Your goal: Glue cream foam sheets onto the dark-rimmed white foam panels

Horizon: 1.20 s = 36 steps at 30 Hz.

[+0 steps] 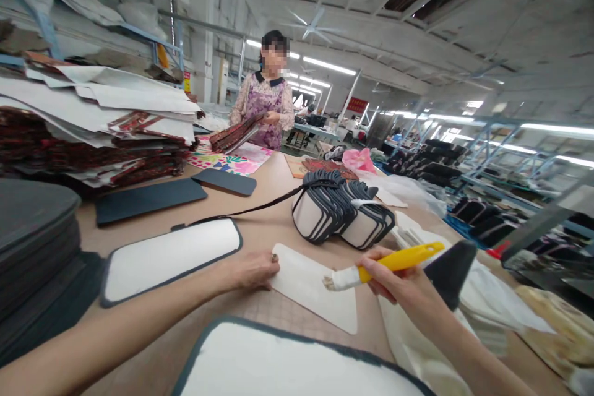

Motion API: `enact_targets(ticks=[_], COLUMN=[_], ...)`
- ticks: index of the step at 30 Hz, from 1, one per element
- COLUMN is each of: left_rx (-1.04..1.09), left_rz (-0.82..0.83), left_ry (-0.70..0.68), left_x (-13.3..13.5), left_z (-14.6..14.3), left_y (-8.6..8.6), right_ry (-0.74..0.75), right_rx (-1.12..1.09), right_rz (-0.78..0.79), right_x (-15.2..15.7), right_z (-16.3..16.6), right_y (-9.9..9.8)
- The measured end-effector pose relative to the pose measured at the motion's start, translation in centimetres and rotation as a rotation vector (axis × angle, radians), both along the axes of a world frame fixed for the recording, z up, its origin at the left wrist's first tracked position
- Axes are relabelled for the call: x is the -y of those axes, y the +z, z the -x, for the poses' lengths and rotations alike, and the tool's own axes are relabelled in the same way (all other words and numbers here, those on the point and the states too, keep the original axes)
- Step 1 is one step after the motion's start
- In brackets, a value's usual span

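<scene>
A yellow-handled brush (399, 262) is gripped in my right hand (390, 275), its white-wrapped head pointing left. The bristles are over a cream rounded panel (315, 288) on the table; whether they touch it I cannot tell. My left hand (255, 270) pinches that panel at its left edge, fingers closed. Left of it lies a white panel with a dark border (171, 257). Another white, dark-bordered panel (297, 362) is nearest to me, cut off by the frame's bottom.
Strapped bundles of dark-edged pads (343, 210) stand beyond my hands. Dark grey panels (153, 199) lie at left, near a tall dark stack (32, 260) and piled sheets (93, 117). Pale cloth (482, 303) sits at right. Across the table a person (266, 93) holds patterned pieces.
</scene>
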<state>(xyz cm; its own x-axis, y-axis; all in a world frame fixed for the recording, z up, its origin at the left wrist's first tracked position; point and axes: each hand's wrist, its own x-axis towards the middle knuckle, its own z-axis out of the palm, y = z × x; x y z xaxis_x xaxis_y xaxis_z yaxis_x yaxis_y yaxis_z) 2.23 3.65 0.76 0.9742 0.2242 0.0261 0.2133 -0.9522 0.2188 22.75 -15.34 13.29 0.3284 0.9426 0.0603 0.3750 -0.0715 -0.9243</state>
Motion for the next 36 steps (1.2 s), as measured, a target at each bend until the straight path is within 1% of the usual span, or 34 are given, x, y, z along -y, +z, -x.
enact_targets(ticks=[2, 5, 8, 11, 13, 14, 16, 18, 19, 21, 23, 24, 26, 27, 29, 31, 33, 35, 36], left_rx=[-0.012, -0.021, -0.007, 0.031, 0.09, 0.13, 0.217, 0.287, 0.317, 0.399, 0.518, 0.587, 0.703, 0.747, 0.818, 0.869, 0.896, 0.862, 0.821], left_rz=[-0.022, -0.052, -0.081, -0.115, -0.154, -0.179, -0.235, -0.289, -0.313, -0.345, -0.339, -0.315, -0.218, -0.135, 0.105, 0.398, 0.686, 0.911, 0.981], left_ry=[-0.022, -0.058, -0.073, -0.038, 0.033, 0.073, 0.15, 0.207, 0.224, 0.219, 0.181, 0.162, 0.161, 0.174, 0.191, 0.189, 0.194, 0.204, 0.2], left_x=[-0.4, -0.5, -0.1, -0.4, -1.0, -1.3, -1.5, -1.0, -0.3, 1.6, 3.8, 4.9, 6.8, 7.5, 8.9, 10.1, 11.5, 12.8, 13.4], left_z=[-0.4, -0.6, -0.5, -0.4, -0.4, -0.4, 0.0, 0.8, 1.5, 3.3, 5.4, 6.4, 8.2, 8.9, 9.9, 10.5, 10.9, 11.5, 11.9], left_y=[-0.4, -0.6, -0.5, 0.3, 1.7, 2.8, 5.7, 9.5, 11.6, 15.6, 19.0, 20.4, 22.2, 22.7, 23.0, 22.5, 21.5, 20.0, 19.2], right_ry=[-0.041, -0.145, -0.192, -0.119, -0.06, -0.037, -0.019, -0.003, 0.006, 0.009, 0.029, 0.028, -0.003, -0.039, -0.136, -0.211, -0.279, -0.356, -0.391], right_rx=[-0.065, -0.133, -0.139, -0.078, 0.049, 0.149, 0.423, 0.691, 0.785, 0.849, 0.779, 0.723, 0.589, 0.52, 0.347, 0.149, 0.059, 0.15, 0.23], right_rz=[-0.001, -0.017, -0.013, -0.111, -0.18, -0.198, -0.218, -0.258, -0.283, -0.324, -0.32, -0.312, -0.304, -0.302, -0.311, -0.295, -0.283, -0.268, -0.255], right_x=[0.7, 2.1, 3.5, 4.3, 4.1, 3.9, 3.0, 2.0, 1.6, 1.2, 1.6, 2.1, 3.8, 4.8, 6.9, 9.0, 10.9, 12.4, 13.0], right_z=[0.6, 1.9, 2.9, 3.1, 2.5, 2.1, 1.3, 0.8, 0.8, 1.1, 1.7, 2.0, 2.6, 2.9, 3.6, 4.4, 5.1, 5.5, 5.4], right_y=[0.5, 1.8, 2.6, 2.9, 2.7, 2.4, 1.8, 1.1, 0.9, 0.8, 1.3, 1.7, 2.8, 3.4, 4.6, 5.5, 5.9, 5.4, 4.9])
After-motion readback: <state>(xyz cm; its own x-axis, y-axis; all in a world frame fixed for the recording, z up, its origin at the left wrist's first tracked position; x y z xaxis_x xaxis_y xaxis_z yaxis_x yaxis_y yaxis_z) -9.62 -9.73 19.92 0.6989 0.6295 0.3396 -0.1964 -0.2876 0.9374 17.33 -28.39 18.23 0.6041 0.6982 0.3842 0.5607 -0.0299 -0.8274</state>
